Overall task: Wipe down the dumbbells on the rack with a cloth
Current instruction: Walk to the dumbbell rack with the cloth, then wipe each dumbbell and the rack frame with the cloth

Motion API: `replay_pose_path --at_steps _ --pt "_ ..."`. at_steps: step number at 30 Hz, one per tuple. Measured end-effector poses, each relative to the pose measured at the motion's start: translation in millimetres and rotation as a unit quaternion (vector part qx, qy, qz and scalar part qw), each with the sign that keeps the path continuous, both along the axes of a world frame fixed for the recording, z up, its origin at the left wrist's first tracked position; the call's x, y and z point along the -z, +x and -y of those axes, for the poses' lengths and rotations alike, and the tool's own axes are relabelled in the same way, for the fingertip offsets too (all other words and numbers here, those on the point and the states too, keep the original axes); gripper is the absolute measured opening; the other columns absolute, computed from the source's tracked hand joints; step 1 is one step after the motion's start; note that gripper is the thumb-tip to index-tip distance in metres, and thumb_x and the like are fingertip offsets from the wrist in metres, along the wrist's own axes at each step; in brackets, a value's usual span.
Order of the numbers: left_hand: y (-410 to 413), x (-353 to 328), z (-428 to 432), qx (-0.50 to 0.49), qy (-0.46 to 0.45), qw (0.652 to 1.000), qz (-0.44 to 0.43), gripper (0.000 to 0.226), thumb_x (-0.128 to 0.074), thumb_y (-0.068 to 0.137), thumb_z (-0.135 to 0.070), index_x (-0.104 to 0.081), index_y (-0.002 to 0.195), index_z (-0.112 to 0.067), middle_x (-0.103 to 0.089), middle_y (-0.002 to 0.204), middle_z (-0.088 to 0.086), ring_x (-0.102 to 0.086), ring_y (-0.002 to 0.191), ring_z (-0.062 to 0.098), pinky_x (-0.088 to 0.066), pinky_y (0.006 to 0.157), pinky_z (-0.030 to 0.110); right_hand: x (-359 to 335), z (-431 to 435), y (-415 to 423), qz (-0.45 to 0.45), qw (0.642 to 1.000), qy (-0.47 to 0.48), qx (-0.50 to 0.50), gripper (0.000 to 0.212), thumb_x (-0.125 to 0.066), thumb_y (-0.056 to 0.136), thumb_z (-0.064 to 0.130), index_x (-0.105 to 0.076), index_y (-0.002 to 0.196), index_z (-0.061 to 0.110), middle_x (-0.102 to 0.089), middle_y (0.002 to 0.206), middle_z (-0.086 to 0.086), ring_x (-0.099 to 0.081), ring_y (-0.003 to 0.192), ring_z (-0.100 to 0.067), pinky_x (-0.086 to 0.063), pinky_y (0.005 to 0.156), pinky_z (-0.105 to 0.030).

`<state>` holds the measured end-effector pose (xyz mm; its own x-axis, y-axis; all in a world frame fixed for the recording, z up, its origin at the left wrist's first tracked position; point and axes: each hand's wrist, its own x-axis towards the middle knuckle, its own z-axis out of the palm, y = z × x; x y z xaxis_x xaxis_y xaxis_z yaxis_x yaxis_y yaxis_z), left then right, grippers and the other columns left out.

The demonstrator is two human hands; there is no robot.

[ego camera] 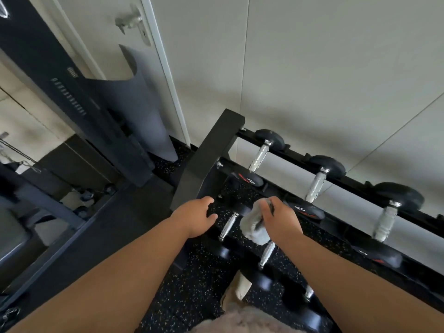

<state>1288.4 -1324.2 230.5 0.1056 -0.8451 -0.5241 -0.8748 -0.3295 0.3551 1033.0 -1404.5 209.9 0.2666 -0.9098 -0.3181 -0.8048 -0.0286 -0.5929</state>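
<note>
— Any writing you can read on those dumbbells (316, 186)?

— White digits on the near end caps of the upper row. The leftmost cap (249, 180) and the next cap (304, 210) look like "2.5" seen upside down, each beside a red mark (blurred, so I would not swear to it). The third cap (379, 258) shows one figure, perhaps a 5.

— And the hands?

— Both arms reach forward and down. The right hand (278, 222) is knuckles-up, with its fingers curled round a bunched grey cloth (254, 228) and clamped on it. The cloth hangs under the hand at the far end of the second dumbbell in the lower row, just above its chrome handle (266, 254). Whether it touches the metal I cannot tell.

— The left?

— The left hand (194, 217) holds nothing. Its fingers are loosely bent and apart, the tips near the far head of the first lower dumbbell, just beside that one's shiny grip (228, 227).

— What is the rack holding?

— The black rack (211, 159) has two sloping tiers. Three dumbbells lie across the upper rails, handles pointing toward the person. Three more show on the lower tier, the nearest partly hidden by the right forearm. Below is a speckled black floor (192, 284). To the left a rolled grey mat (149, 111) leans by a white door (105, 32).
</note>
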Motion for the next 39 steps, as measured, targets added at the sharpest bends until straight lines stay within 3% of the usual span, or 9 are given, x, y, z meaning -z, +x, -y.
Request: replay_pose_path --at_steps 11,14,18,21,23,25,28,34,39 --pt "26.5 -9.2 111.1 0.02 -0.006 1.0 0.019 0.061 -0.054 0.105 -0.047 -0.037 0.159 -0.026 -0.057 0.15 -0.001 -0.057 0.132 0.02 -0.047 0.105 0.035 14.3 74.2 23.6 0.081 0.99 0.066 0.094 0.035 -0.031 0.106 0.052 -0.054 0.095 0.028 -0.066 0.083 0.0 -0.067 0.074 -0.016 -0.059 0.067 -0.039" --pt "26.6 -4.3 139.0 0.046 -0.011 0.999 0.024 0.056 -0.051 0.107 -0.044 -0.039 0.158 -0.024 -0.058 0.148 0.001 -0.058 0.13 0.021 -0.047 0.104 0.035 13.7 81.3 28.6 0.11 0.981 0.077 0.139 0.035 -0.031 0.107 0.052 -0.056 0.1 0.028 -0.066 0.088 0.001 -0.067 0.077 -0.012 -0.056 0.063 -0.031" --pt "24.4 7.5 174.7 0.093 -0.018 0.995 0.025 0.05 -0.047 0.109 -0.034 -0.039 0.158 -0.027 -0.06 0.145 0.005 -0.06 0.124 0.024 -0.05 0.103 0.038 16.0 81.9 33.7 0.12 0.974 0.091 0.168 0.037 -0.03 0.107 0.055 -0.054 0.118 0.029 -0.066 0.095 0.005 -0.067 0.082 -0.011 -0.06 0.067 -0.033" --pt "18.7 13.2 198.3 0.144 -0.055 0.988 0.029 0.05 -0.049 0.108 -0.028 -0.041 0.157 -0.03 -0.052 0.154 0.001 -0.052 0.137 0.025 -0.046 0.111 0.044 19.0 81.2 36.5 0.133 0.971 0.113 0.165 0.03 -0.047 0.105 0.049 -0.047 0.13 0.034 -0.063 0.103 0.014 -0.066 0.086 -0.006 -0.052 0.064 -0.023" --pt "16.0 17.0 214.2 0.221 -0.087 0.97 0.048 0.054 -0.051 0.106 -0.025 -0.038 0.159 -0.029 -0.041 0.164 0.0 -0.039 0.148 0.025 -0.039 0.119 0.046 20.0 79.1 40.9 0.141 0.968 0.122 0.165 0.037 -0.061 0.1 0.043 -0.044 0.133 0.039 -0.061 0.11 0.018 -0.063 0.093 -0.001 -0.052 0.07 -0.019" --pt "14.9 21.0 233.8 0.314 -0.111 0.939 0.086 0.06 -0.052 0.105 -0.024 -0.034 0.162 -0.028 -0.029 0.17 0.003 -0.029 0.155 0.027 -0.033 0.123 0.048 24.7 75.2 48.1 0.135 0.969 0.108 0.175 0.057 -0.069 0.095 0.04 -0.041 0.144 0.035 -0.058 0.123 0.015 -0.061 0.106 -0.003 -0.055 0.089 -0.024" --pt "12.3 26.1 264.9 0.434 -0.123 0.881 0.139 0.07 -0.051 0.104 -0.025 -0.019 0.166 -0.032 -0.006 0.176 0.001 -0.013 0.16 0.029 -0.02 0.129 0.05 29.8 70.5 60.3 0.083 0.971 0.104 0.197 0.076 -0.067 0.096 0.044 -0.027 0.159 0.031 -0.044 0.143 0.009 -0.054 0.123 -0.013 -0.05 0.106 -0.032" --pt "13.8 44.6 296.8 0.602 -0.121 0.765 0.195 0.096 -0.051 0.097 0.0 0.002 0.167 -0.038 0.024 0.172 -0.008 0.018 0.16 0.024 0.01 0.128 0.052 43.9 65.5 87.2 0.023 0.962 0.061 0.265 0.069 -0.051 0.101 0.055 -0.028 0.159 0.027 -0.037 0.153 0.003 -0.038 0.14 -0.019 -0.037 0.117 -0.04" --pt "22.8 62.4 300.4 0.63 -0.125 0.744 0.184 0.107 -0.056 0.096 -0.005 0.019 0.161 -0.043 0.039 0.165 -0.01 0.032 0.154 0.019 0.012 0.129 0.052 50.8 61.9 127.2 0.022 0.943 0.023 0.33 0.064 -0.036 0.106 0.052 -0.024 0.159 0.017 -0.033 0.16 -0.001 -0.033 0.147 -0.021 -0.031 0.121 -0.04"
